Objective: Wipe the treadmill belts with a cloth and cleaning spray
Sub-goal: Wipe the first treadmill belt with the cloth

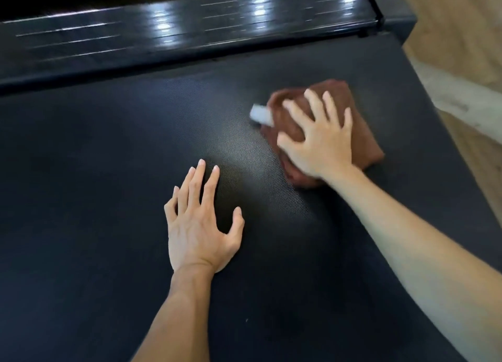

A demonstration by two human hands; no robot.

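Observation:
The black textured treadmill belt (108,158) fills most of the head view. A folded brown cloth (364,133) lies on the belt at the right, with a small white tag (262,114) at its left edge. My right hand (317,136) presses flat on the cloth with fingers spread. My left hand (198,223) rests flat on the bare belt nearer to me, fingers straight and spread, holding nothing. No spray bottle is in view.
A glossy black side rail (190,27) runs along the far edge of the belt. The belt's end cap (399,16) sits at the upper right corner. Light wooden flooring (467,49) lies beyond the belt's right edge.

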